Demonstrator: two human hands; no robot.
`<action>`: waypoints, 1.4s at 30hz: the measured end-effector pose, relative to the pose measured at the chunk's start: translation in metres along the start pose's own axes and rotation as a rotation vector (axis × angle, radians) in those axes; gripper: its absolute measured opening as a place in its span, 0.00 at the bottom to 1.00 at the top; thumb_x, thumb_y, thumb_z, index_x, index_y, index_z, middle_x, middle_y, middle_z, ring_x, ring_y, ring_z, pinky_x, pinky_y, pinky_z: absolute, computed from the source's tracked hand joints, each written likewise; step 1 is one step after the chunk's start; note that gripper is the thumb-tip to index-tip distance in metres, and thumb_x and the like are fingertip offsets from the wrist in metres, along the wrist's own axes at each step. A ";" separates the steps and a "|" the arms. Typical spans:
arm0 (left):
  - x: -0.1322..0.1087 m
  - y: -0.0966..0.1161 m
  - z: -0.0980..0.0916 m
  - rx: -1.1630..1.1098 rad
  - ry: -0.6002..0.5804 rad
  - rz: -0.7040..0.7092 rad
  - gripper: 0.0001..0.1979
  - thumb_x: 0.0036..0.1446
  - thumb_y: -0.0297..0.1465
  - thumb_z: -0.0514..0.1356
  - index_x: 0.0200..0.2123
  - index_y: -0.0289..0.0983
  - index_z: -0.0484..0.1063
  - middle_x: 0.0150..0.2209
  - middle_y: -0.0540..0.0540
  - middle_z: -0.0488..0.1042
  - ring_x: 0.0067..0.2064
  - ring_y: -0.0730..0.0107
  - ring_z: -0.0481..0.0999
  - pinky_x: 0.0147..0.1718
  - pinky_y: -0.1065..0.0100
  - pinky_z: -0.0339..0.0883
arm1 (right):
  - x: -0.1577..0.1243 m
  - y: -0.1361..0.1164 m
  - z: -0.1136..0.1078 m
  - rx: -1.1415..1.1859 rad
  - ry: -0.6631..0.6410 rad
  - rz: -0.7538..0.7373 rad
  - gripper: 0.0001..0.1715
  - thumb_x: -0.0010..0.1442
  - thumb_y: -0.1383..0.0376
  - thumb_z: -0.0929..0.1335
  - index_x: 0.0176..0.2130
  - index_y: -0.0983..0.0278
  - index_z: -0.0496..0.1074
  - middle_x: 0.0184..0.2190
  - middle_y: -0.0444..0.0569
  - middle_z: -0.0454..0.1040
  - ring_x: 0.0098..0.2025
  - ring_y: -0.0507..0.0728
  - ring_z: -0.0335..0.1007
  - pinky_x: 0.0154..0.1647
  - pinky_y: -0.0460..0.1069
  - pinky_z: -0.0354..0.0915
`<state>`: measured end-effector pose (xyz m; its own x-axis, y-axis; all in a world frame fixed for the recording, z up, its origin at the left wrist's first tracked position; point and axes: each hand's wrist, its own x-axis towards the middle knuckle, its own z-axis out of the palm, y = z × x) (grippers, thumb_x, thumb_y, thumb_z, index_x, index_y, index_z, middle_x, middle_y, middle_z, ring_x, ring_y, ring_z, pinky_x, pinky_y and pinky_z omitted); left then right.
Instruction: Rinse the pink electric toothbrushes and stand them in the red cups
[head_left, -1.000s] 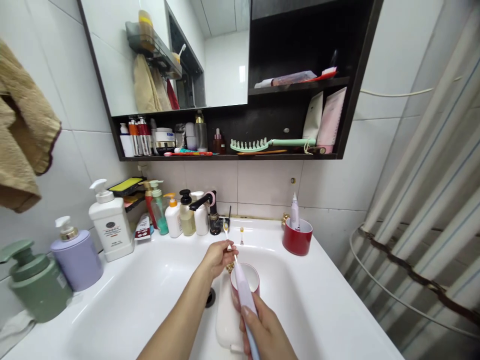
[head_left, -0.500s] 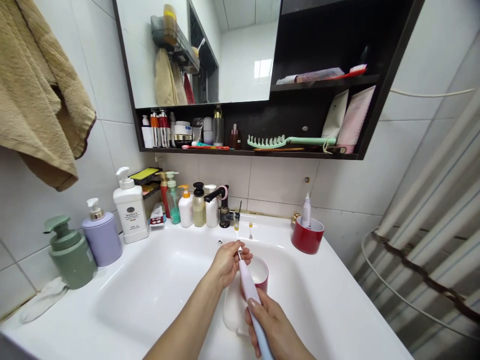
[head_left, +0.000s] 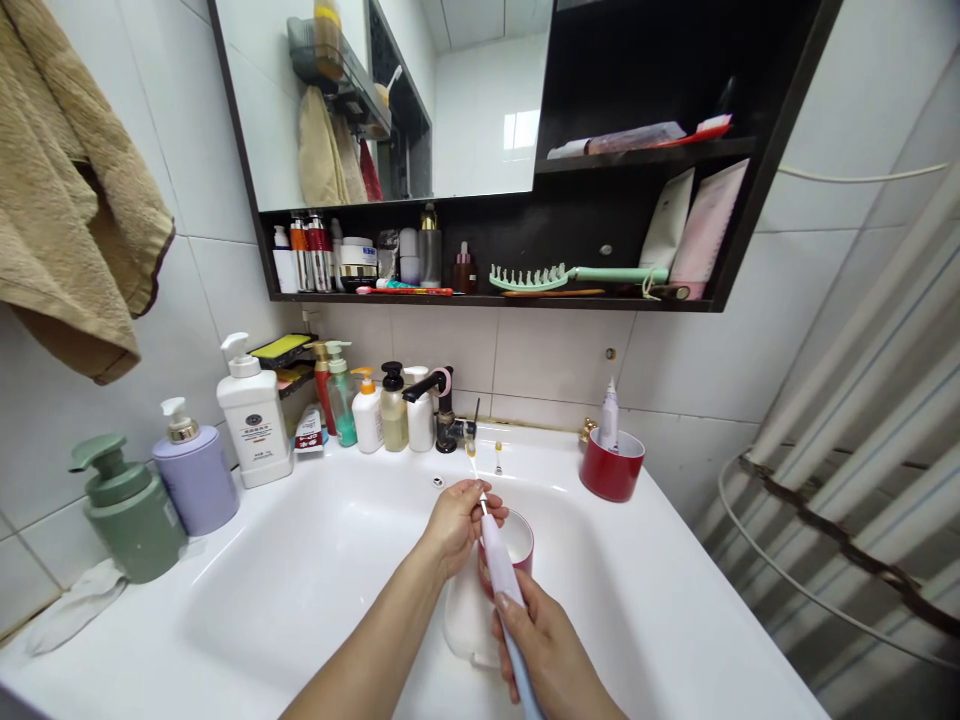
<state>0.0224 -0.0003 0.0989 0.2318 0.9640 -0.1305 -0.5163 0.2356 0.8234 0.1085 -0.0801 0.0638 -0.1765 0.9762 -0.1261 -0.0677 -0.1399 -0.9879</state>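
In the head view, my right hand (head_left: 551,640) is wrapped round the handle of an electric toothbrush (head_left: 501,565), pink above and pale blue below. The handle tilts up and away over the sink. A thin metal shaft shows at its top. My left hand (head_left: 456,525) pinches a white brush head (head_left: 473,471) at that shaft, bristle end pointing towards the tap. Fingers partly hide the joint, so how far the head sits on the shaft is unclear. Below the hands, a red-and-white cup (head_left: 519,540) and a white tray-like container (head_left: 465,625) are in the sink.
A second brush head (head_left: 499,458) stands on the sink's back ledge beside the black tap (head_left: 445,420). At right is a red holder (head_left: 615,470) with a tube in it. Several pump bottles (head_left: 367,415) line the left and back. A dark mirror cabinet (head_left: 585,225) hangs above.
The view has shifted slightly, with the surroundings moving a little left. Both hands keep their grips, and the brush head and handle stay nearly as they were.
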 end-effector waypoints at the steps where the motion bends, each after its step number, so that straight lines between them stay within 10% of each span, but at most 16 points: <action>1: 0.000 -0.001 0.000 0.002 -0.003 0.000 0.03 0.46 0.26 0.49 0.25 0.31 0.59 0.18 0.49 0.66 0.20 0.76 0.68 0.23 0.73 0.61 | -0.001 0.000 0.000 -0.003 -0.002 0.004 0.14 0.47 0.57 0.58 0.32 0.64 0.55 0.18 0.39 0.58 0.13 0.44 0.54 0.09 0.41 0.51; 42: -0.005 -0.012 0.011 0.041 -0.072 -0.054 0.04 0.45 0.29 0.50 0.24 0.32 0.59 0.17 0.49 0.65 0.20 0.75 0.67 0.24 0.71 0.59 | -0.004 -0.004 0.002 0.053 0.075 0.009 0.14 0.46 0.55 0.59 0.27 0.63 0.53 0.17 0.38 0.57 0.12 0.45 0.53 0.09 0.42 0.53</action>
<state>0.0369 -0.0097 0.0959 0.3176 0.9384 -0.1364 -0.4674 0.2800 0.8385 0.1076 -0.0843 0.0685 -0.1036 0.9843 -0.1432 -0.1185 -0.1551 -0.9808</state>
